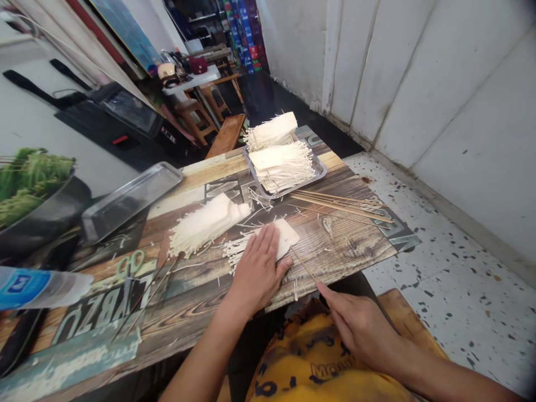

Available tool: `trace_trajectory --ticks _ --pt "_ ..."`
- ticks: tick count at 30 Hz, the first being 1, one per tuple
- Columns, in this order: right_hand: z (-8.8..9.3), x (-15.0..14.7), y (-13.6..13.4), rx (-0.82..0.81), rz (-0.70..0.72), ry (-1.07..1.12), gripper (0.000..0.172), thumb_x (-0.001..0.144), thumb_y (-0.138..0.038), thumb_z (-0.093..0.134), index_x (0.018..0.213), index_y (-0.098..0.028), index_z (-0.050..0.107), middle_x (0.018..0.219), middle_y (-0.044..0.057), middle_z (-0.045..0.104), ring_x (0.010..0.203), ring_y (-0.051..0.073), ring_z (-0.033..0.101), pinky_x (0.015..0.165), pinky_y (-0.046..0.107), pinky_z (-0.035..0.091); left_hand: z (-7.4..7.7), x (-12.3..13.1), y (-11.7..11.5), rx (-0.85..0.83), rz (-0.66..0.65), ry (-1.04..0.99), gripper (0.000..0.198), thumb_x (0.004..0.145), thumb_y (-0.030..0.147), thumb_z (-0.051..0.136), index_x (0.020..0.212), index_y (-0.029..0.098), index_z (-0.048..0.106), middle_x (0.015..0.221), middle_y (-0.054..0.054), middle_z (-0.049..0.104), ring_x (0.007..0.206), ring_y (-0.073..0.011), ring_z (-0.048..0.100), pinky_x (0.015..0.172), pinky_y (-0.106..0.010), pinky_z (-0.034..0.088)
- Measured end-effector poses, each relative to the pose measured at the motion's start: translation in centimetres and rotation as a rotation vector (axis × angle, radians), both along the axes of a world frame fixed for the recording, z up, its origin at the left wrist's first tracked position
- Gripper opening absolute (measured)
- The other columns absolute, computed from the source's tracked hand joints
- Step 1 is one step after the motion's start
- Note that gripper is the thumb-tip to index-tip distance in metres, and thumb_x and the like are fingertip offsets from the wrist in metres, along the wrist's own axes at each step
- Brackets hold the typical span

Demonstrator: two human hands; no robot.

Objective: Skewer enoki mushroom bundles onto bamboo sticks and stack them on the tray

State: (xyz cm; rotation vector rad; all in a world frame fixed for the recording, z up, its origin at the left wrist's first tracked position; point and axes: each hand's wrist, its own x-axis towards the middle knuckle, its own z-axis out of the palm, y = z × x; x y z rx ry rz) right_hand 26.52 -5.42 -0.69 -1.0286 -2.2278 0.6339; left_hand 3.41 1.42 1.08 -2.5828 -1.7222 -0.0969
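Wall (397, 72): pale, panelled, seamed, running along the right side
Terrazzo floor (460, 251): light with dark specks, meeting the wall
Dark floor (268, 92): glossy, beyond the worktable
Worktable (355, 245): plank-patterned top with printed lettering
Farther furniture: white-topped table (205, 78), tan stools (193, 114), brown bench (227, 135)
Light: brighter along the wall, dim at the back

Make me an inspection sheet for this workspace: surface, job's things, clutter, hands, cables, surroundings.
Surface: wood-patterned table, scattered with mushroom strands.
Job's things: mushroom bunch at the table's near side; skewer reaching its edge; second bunch alongside; more bunches on the metal tray; loose skewers nearby.
Clutter: plastic bottle, bowl of greens, another tray.
Hands: left hand flat on the mushroom bunch; right hand holds the skewer.
Cables: cord-like line, upper left; too blurred to confirm.
Surroundings: speckled floor, panelled wall, wooden bench.
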Motion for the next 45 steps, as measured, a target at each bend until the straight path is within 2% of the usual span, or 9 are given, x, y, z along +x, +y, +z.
trace_trajectory --ticks 3,7,12,16,21,25,31,38,45 --pt "0.0 -0.2 0.2 0.014 -0.009 -0.009 0.058 0.088 -0.004 0.034 0.145 -0.011 0.035 0.089 0.012 0.072 0.077 0.018 0.068 0.068 0.028 0.057 0.1 0.0 0.0 0.001 -0.002 -0.007 0.066 0.097 0.050 0.028 0.146 0.005 0.030 0.153 -0.017 0.031 0.144 -0.0262 0.024 0.116 -0.046 0.026" --pt "-0.3 -0.8 0.6 0.030 -0.036 -0.069 0.055 0.087 -0.003 0.034 0.141 -0.007 0.042 0.084 0.012 0.072 0.066 0.018 0.066 0.061 0.027 0.055 0.1 0.0 0.1 0.001 0.000 -0.011 0.066 0.097 0.051 0.029 0.145 0.005 0.032 0.152 -0.017 0.033 0.143 -0.0265 0.025 0.116 -0.045 0.027" --pt "-0.2 -1.9 1.1 0.044 -0.034 -0.131 0.051 0.087 -0.004 0.033 0.136 -0.003 0.045 0.084 0.014 0.072 0.072 0.019 0.067 0.066 0.029 0.055 -0.1 0.0 0.1 0.025 -0.011 -0.026 0.066 0.097 0.050 0.030 0.146 0.007 0.031 0.152 -0.017 0.034 0.143 -0.0267 0.025 0.116 -0.047 0.027" --pt "0.1 -2.2 1.3 0.044 -0.049 -0.194 0.047 0.088 -0.005 0.030 0.129 0.003 0.050 0.078 0.014 0.071 0.068 0.020 0.067 0.065 0.030 0.054 -0.2 -0.1 0.2 0.033 -0.010 -0.024 0.065 0.097 0.049 0.031 0.144 0.005 0.033 0.151 -0.018 0.035 0.143 -0.0274 0.027 0.115 -0.047 0.027" --pt "0.7 -1.7 1.1 0.017 -0.081 -0.108 0.044 0.091 -0.010 0.032 0.131 -0.003 0.048 0.084 0.012 0.071 0.069 0.019 0.066 0.062 0.029 0.052 -0.7 -0.1 0.0 0.073 -0.010 -0.073 0.065 0.097 0.048 0.030 0.147 0.006 0.027 0.151 -0.020 0.033 0.143 -0.0273 0.025 0.115 -0.048 0.027" --pt "1.0 -0.9 0.5 0.009 -0.083 -0.104 0.043 0.093 -0.013 0.032 0.133 -0.006 0.047 0.081 0.009 0.071 0.065 0.018 0.065 0.059 0.028 0.050 -0.9 0.0 0.1 0.115 0.030 -0.106 0.071 0.096 0.050 0.034 0.148 0.003 0.022 0.153 -0.024 0.027 0.144 -0.0297 0.023 0.113 -0.049 0.030" --pt "1.1 -0.2 0.0 -0.012 -0.053 -0.104 0.047 0.091 -0.010 0.032 0.135 -0.004 0.044 0.084 0.011 0.072 0.069 0.019 0.067 0.062 0.030 0.053 -0.6 0.1 0.2 0.078 0.038 -0.075 0.068 0.096 0.051 0.031 0.147 0.005 0.027 0.151 -0.020 0.034 0.143 -0.0281 0.026 0.115 -0.048 0.028" --pt "1.7 -1.1 0.2 -0.081 -0.010 -0.025 0.046 0.089 -0.009 0.031 0.130 -0.002 0.049 0.087 0.013 0.072 0.069 0.019 0.067 0.062 0.030 0.054 -0.3 0.2 0.4 0.055 0.046 -0.038 0.069 0.097 0.052 0.027 0.142 0.001 0.035 0.150 -0.020 0.037 0.141 -0.0292 0.029 0.115 -0.046 0.026" --pt "1.2 -1.8 0.0 -0.123 0.000 -0.003 0.045 0.089 -0.009 0.030 0.127 0.002 0.051 0.081 0.013 0.070 0.066 0.020 0.065 0.063 0.031 0.053 0.2 0.0 0.6 0.040 0.037 -0.013 0.063 0.098 0.047 0.029 0.140 0.002 0.039 0.148 -0.019 0.040 0.140 -0.0280 0.032 0.115 -0.045 0.028"
